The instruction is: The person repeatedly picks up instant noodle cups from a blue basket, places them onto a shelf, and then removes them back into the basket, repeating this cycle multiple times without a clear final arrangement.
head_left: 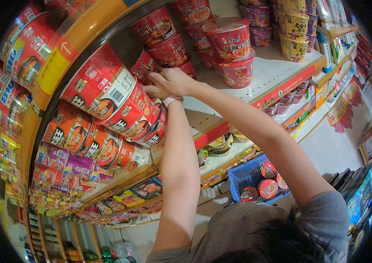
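Deep in the upper shelf, my right hand (173, 80) has its fingers on the lower side of a red instant noodle cup (142, 67), which appears tilted. Just below it, my left hand (154, 92) reaches in close to the same cup; its fingers are partly hidden. A light pink band (172, 100) circles my left wrist. Left of both hands leans a stack of large red noodle tubs (107, 88), apparently from lens distortion. Behind the hands stand stacked red beef noodle cups (169, 49).
Further along the shelf are two stacked red cups (228, 49), purple cups (256, 23) and yellow cups (293, 36). A red price strip edges the shelf board (271, 62). Below my right arm, a blue plastic basket (238, 177) holds several red-lidded noodle cups (267, 188). Orange tubs (98, 144) sit lower left.
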The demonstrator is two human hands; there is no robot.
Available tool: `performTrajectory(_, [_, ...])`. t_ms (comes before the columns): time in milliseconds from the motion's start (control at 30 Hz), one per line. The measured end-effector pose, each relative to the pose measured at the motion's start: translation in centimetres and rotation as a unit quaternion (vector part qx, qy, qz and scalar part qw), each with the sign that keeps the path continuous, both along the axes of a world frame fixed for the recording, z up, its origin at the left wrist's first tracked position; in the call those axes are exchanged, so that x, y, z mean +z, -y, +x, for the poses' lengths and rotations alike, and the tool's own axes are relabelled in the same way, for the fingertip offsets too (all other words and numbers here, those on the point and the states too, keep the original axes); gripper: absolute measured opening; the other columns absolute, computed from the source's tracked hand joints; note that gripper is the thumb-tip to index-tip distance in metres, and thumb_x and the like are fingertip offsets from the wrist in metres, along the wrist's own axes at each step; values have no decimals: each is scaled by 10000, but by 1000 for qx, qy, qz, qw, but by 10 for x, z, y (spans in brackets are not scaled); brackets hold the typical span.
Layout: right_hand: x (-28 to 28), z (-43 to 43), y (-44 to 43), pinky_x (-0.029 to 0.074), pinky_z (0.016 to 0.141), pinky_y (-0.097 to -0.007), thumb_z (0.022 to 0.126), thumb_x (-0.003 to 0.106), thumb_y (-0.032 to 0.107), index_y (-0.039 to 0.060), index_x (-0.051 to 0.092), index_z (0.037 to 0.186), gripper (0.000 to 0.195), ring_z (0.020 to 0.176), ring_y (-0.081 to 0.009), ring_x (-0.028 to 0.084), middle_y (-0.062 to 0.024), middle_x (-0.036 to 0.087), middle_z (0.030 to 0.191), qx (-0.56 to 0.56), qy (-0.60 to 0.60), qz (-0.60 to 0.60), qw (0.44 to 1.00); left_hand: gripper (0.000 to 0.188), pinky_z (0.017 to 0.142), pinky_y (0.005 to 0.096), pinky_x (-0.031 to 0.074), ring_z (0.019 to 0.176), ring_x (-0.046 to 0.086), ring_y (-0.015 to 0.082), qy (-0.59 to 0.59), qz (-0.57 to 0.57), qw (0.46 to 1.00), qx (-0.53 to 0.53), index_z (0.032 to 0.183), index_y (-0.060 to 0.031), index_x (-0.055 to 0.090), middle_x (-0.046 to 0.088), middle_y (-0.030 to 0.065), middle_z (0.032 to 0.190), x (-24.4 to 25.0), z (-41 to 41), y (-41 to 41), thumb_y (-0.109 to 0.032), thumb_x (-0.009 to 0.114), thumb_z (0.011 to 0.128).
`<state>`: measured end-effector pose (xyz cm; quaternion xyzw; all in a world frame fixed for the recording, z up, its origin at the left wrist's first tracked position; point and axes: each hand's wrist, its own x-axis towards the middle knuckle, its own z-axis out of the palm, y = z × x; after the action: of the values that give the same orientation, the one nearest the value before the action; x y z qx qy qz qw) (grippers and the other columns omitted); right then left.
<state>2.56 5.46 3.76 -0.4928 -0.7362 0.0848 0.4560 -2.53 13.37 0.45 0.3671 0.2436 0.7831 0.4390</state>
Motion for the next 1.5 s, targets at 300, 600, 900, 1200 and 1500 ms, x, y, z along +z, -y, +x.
performTrajectory(300, [-39, -12, -56, 478, 685, -467, 840, 561, 435, -10, 643, 884, 455, 754, -411, 581, -234, 557, 777, -31, 47, 237, 970, 502, 866, 370, 340, 1050, 456, 202, 35, -24, 999, 14, 1260, -109, 448, 491, 68, 1201, -10, 9, -4, -454, 415, 897])
performTrajectory(600, [-24, -2, -74, 435, 915, -411, 893, 477, 197, -66, 482, 1229, 427, 1134, -398, 502, -277, 514, 1229, 104, -167, -77, 977, 568, 943, 390, 314, 1134, 422, 225, 185, -53, 981, -36, 1310, -106, 409, 455, 83, 1274, -28, -5, -24, -498, 390, 899])
performTrajectory(900, [-30, -25, -107, 482, 749, -435, 745, 497, 128, -39, 611, 956, 292, 883, -381, 611, -257, 611, 953, 18, 28, 23, 999, 635, 1020, 410, 288, 1218, 388, 248, 483, -36, 852, -197, 1359, -102, 370, 419, 98, 1347, -48, -25, -53, -541, 365, 900])
performTrajectory(1200, [-7, -23, -78, 433, 903, -394, 801, 509, 121, -47, 450, 1274, 505, 1086, -400, 524, -300, 526, 1195, 26, 134, -52, 989, 608, 1032, 390, 292, 1240, 377, 232, 405, -72, 899, -151, 1404, -91, 304, 384, 91, 1394, -27, -13, -17, -382, 429, 884])
performTrajectory(1500, [70, 26, -23, 446, 857, -480, 651, 787, 364, -19, 225, 1371, 991, 1097, -489, 460, -344, 360, 1264, -262, -138, 309, 904, 556, 989, 369, 352, 1182, 444, 210, 67, -168, 983, -10, 1402, -59, 294, 422, 93, 1365, -3, 20, 30, -129, 453, 873])
